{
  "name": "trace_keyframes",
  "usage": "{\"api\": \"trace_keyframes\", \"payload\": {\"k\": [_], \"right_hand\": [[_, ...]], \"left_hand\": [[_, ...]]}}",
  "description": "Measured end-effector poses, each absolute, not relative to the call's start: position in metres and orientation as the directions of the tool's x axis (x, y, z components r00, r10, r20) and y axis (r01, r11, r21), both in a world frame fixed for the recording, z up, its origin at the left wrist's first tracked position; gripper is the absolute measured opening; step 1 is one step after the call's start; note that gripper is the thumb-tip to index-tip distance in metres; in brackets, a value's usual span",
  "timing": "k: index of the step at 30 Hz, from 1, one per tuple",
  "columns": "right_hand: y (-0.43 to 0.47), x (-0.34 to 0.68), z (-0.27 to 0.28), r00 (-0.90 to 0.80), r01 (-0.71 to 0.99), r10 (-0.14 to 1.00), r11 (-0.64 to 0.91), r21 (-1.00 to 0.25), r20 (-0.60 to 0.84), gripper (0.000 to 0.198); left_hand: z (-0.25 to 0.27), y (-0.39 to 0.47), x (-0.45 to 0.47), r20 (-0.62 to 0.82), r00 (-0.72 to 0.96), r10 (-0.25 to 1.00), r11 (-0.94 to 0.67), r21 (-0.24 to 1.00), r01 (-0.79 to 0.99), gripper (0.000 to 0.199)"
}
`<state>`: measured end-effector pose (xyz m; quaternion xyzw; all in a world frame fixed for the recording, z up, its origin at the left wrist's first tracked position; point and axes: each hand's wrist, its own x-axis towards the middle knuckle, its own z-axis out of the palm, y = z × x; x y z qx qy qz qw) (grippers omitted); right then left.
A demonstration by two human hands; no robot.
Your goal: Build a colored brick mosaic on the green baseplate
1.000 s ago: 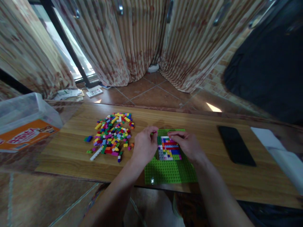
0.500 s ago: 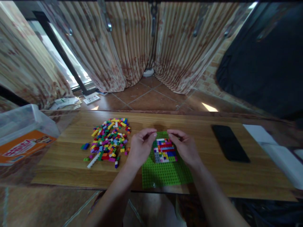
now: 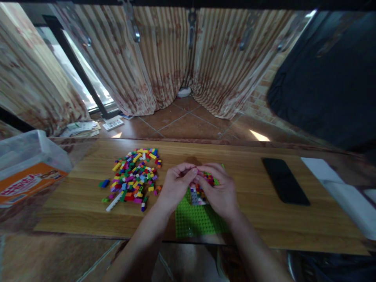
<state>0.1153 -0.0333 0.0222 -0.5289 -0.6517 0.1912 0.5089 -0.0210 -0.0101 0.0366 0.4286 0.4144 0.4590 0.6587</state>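
Note:
My left hand (image 3: 176, 186) and my right hand (image 3: 219, 190) meet fingertip to fingertip above a green studded baseplate (image 3: 199, 225). Both are closed in a pinch; whatever sits between the fingertips is too small or hidden to name. Under them, a block of many-coloured toy bricks (image 3: 195, 197) is built up on the baseplate, partly covered by my right hand. Left of my left hand lies a loose heap of coloured bricks (image 3: 135, 176) on the wooden table.
The wooden table (image 3: 249, 231) carries a black phone-like slab (image 3: 285, 181) on the right, beside white paper (image 3: 337, 188). At the far left stands a clear plastic bin (image 3: 26, 147) with an orange label. Striped curtains hang beyond the table.
My right hand has moved left across the brick build, and its fingertips now meet those of my left hand. The loose brick heap looks the same.

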Motion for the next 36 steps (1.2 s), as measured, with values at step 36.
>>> {"api": "trace_keyframes", "payload": {"k": [36], "right_hand": [[-0.016,0.163,0.009,0.119,0.31,0.984,-0.165,-0.936,-0.134,0.029]], "left_hand": [[0.025,-0.005,-0.027,0.091,0.183,0.979,-0.111,0.989,0.102,0.021]]}}
